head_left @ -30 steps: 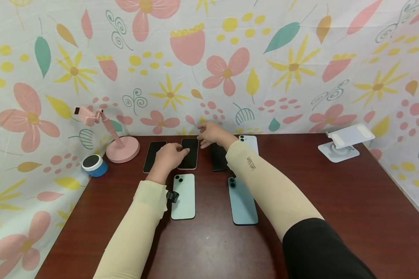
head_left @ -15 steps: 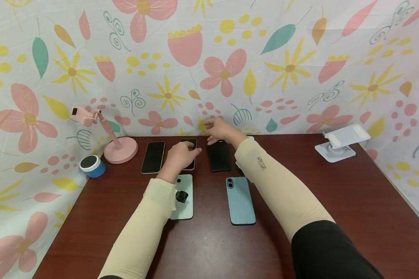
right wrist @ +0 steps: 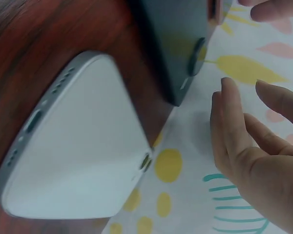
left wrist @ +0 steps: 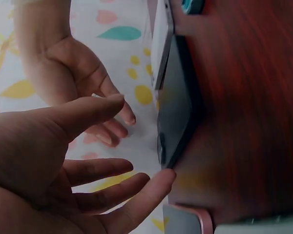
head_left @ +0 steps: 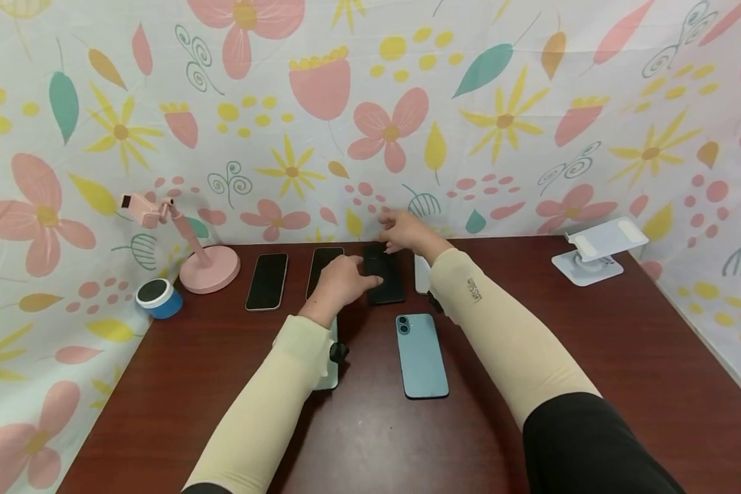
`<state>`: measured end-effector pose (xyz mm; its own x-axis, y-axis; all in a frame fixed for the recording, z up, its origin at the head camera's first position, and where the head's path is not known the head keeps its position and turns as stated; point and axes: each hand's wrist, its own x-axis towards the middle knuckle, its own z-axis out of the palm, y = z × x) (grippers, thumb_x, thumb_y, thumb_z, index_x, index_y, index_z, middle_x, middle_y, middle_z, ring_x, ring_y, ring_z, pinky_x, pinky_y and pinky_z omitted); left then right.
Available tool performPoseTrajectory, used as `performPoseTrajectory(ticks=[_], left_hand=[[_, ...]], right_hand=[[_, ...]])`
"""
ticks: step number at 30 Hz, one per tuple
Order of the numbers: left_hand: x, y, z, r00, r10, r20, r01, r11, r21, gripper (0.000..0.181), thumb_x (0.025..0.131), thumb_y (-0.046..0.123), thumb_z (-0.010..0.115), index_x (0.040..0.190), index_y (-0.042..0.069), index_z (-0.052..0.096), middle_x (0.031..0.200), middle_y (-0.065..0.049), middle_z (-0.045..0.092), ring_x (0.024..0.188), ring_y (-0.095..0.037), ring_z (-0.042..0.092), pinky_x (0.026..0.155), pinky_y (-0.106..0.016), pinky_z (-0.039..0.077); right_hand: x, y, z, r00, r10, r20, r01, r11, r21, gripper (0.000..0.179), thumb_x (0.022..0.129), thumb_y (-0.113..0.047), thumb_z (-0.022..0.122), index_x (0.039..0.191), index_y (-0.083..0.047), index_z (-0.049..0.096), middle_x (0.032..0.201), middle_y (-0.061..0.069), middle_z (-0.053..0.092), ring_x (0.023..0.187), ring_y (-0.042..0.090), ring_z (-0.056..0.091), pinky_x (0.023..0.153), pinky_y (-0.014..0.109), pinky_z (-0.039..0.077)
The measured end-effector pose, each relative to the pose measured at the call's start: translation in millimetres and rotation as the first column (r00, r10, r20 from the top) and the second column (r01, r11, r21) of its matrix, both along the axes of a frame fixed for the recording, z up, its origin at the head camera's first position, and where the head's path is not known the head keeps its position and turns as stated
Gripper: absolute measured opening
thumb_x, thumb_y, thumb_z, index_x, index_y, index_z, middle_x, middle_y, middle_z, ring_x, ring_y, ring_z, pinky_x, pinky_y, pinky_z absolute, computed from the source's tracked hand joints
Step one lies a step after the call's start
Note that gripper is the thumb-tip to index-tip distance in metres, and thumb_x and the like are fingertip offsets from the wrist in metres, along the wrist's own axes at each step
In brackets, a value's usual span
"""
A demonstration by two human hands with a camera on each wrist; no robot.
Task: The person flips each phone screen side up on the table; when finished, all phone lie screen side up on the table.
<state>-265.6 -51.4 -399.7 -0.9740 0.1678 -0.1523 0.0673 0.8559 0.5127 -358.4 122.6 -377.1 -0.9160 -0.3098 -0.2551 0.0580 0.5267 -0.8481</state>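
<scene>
1. Floral cloth (head_left: 389, 130): hangs as the backdrop behind the surface and along both sides.
2. Surface (head_left: 494, 357): dark reddish wood grain, carries everything below.
3. Sleeves: right sleeve (head_left: 500, 329) cream with lettering near the cuff, black further up; left sleeve (head_left: 265, 412) cream, dark wrist device (head_left: 338, 353) at the cuff. Both arms reach forward, converging near the back edge.
4. Pink stand (head_left: 210, 269): back left, round base, tilted head. White stand (head_left: 599, 250): back right, flat base, sloped top plate.
5. Left grip (head_left: 341, 283): above the gap between second dark phone and black phone, thumb pointing right, thumb and fingers apart. One fingertip is at the black phone's corner in the left wrist view; can't tell if touching.
6. Right grip (head_left: 410, 232): palm toward the left, at the black phone's far end, thumb and fingers apart. Right wrist view shows a gap to the phone.
7. Black phone (head_left: 384, 281): flat on the surface, between the two grips, raised oval near its far end.
8. Other phones: first dark phone (head_left: 267, 281), second dark phone (head_left: 323, 259) and white phone (head_left: 421, 274) share its row. Blue phone (head_left: 422, 357) nearer; pale phone (head_left: 330, 377) mostly under the left sleeve.
9. Tub (head_left: 158, 299): blue body, white rim, dark top; contents can't be told.
</scene>
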Motion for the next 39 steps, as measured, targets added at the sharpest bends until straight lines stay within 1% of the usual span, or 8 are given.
performPoseTrajectory(ticks=[5,9,12,19,25,31,36,39], left_hand=[[2.8,16.0,-5.0,0.996,-0.091,-0.02,0.088,0.99,-0.109,0.077,0.097,0.046,0.077,0.155,0.002,0.054,0.158,-0.024,0.052,0.143,-0.043,0.056,0.12,-0.054,0.048],[5.0,26.3,-8.2,0.993,-0.12,-0.021,0.115,0.977,-0.177,0.08,0.096,0.049,0.078,0.157,0.003,0.053,0.16,-0.025,0.05,0.149,-0.042,0.049,0.128,-0.054,0.037],[6.2,31.6,-9.9,0.99,-0.138,-0.016,0.132,0.972,-0.196,0.082,0.096,0.05,0.078,0.158,0.003,0.052,0.162,-0.025,0.048,0.152,-0.041,0.044,0.13,-0.054,0.032],[6.6,37.7,-15.4,0.988,-0.153,-0.034,0.143,0.97,-0.195,0.083,0.094,0.05,0.08,0.157,0.004,0.052,0.162,-0.026,0.045,0.144,-0.047,0.044,0.12,-0.053,0.046],[6.5,42.3,-17.4,0.988,-0.147,-0.048,0.134,0.968,-0.211,0.079,0.094,0.048,0.081,0.155,0.005,0.055,0.161,-0.025,0.046,0.14,-0.044,0.044,0.119,-0.05,0.046],[8.1,44.5,-19.7,0.988,-0.144,-0.047,0.13,0.965,-0.228,0.076,0.095,0.05,0.079,0.153,0.006,0.058,0.16,-0.024,0.047,0.14,-0.043,0.044,0.118,-0.049,0.045],[7.7,46.5,-21.6,0.989,-0.136,-0.05,0.12,0.962,-0.247,0.072,0.094,0.054,0.079,0.145,0.005,0.066,0.158,-0.024,0.049,0.138,-0.043,0.044,0.112,-0.047,0.053],[8.9,49.0,-20.3,0.989,-0.136,-0.053,0.117,0.955,-0.272,0.068,0.094,0.054,0.078,0.138,0.003,0.071,0.155,-0.024,0.053,0.139,-0.042,0.046,0.111,-0.047,0.054]], right_hand=[[-4.3,7,-9.0,1.0,-0.01,-0.017,0.011,0.999,0.044,0.063,0.107,-0.013,0.062,0.165,-0.006,0.04,0.166,0.026,0.04,0.132,0.044,0.06,0.106,0.045,0.059],[-6.8,9,-13.1,1.0,-0.017,-0.015,0.018,0.997,0.081,0.063,0.106,-0.013,0.063,0.164,-0.003,0.04,0.167,0.027,0.039,0.137,0.043,0.059,0.105,0.045,0.06],[-7.1,10,-14.8,1.0,-0.027,-0.002,0.027,0.995,0.096,0.062,0.106,-0.012,0.062,0.163,-0.002,0.04,0.168,0.026,0.039,0.141,0.041,0.057,0.106,0.045,0.06],[-7.0,10,-20.6,0.999,-0.043,0.009,0.042,0.994,0.105,0.059,0.105,-0.01,0.063,0.16,0.0,0.045,0.165,0.026,0.042,0.142,0.043,0.056,0.109,0.047,0.058],[-7.0,7,-25.2,1.0,-0.023,-0.007,0.023,0.991,0.129,0.058,0.104,-0.008,0.063,0.159,0.002,0.046,0.164,0.027,0.044,0.145,0.043,0.054,0.111,0.049,0.056],[-8.9,5,-29.2,0.999,-0.004,-0.035,0.01,0.981,0.192,0.057,0.104,-0.01,0.064,0.158,0.002,0.048,0.161,0.025,0.05,0.141,0.041,0.058,0.111,0.048,0.056],[-11.4,4,-31.3,1.0,0.005,-0.02,0.0,0.979,0.204,0.056,0.105,-0.012,0.063,0.158,0.001,0.048,0.162,0.023,0.05,0.143,0.04,0.057,0.113,0.047,0.055],[-11.9,5,-32.8,1.0,0.005,-0.015,-0.002,0.981,0.194,0.055,0.105,-0.012,0.063,0.157,0.001,0.049,0.163,0.021,0.049,0.143,0.04,0.057,0.114,0.047,0.054]])
